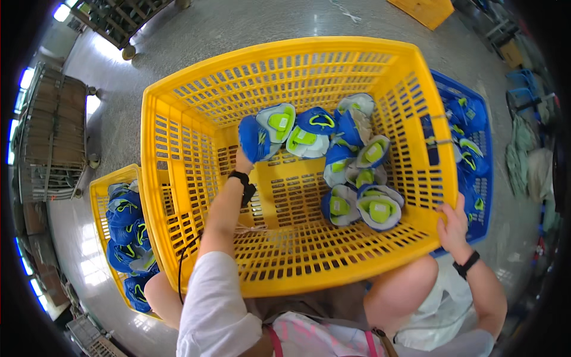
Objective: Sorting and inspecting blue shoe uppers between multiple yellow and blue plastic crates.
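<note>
A large yellow plastic basket with slotted walls stands in front of my knees. Inside it, several blue and grey shoe uppers with lime-green linings, such as this one, sit in a bent row along the far and right sides. My left hand reaches down into the basket and holds a blue shoe upper at the left end of that row; the upper hides most of its fingers. My right hand grips the basket's near right rim, fingers wrapped over the edge.
On the left stands a smaller yellow basket of blue uppers. A blue crate with more of them stands at the right. Wheeled racks are farther left. A wooden board lies on the grey floor at the far right.
</note>
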Action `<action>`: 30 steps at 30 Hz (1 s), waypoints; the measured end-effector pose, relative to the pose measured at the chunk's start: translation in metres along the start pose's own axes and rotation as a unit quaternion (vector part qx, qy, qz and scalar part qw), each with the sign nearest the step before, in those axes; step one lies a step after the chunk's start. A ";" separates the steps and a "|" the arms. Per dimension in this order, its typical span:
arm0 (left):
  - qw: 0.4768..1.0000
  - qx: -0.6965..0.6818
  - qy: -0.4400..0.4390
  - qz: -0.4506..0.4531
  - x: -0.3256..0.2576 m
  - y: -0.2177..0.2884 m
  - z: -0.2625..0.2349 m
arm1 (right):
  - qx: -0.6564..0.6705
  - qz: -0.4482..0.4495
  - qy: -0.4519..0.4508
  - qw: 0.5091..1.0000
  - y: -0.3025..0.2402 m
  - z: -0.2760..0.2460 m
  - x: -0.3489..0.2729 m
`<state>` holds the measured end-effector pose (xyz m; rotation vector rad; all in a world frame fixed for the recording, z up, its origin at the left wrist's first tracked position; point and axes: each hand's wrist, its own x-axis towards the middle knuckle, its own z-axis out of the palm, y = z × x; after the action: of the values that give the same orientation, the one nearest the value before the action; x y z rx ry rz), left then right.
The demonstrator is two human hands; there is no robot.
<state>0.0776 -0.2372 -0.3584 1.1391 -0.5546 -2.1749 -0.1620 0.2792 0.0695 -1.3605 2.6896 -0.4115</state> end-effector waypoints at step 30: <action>0.770 0.357 -0.518 0.105 -0.512 0.165 0.219 | 0.864 0.121 -0.162 0.462 -0.187 -0.060 -0.097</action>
<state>0.1732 0.0120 0.1576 -0.0186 -1.9956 -2.2675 0.0278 0.2629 0.1767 -0.1845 0.7920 -1.7548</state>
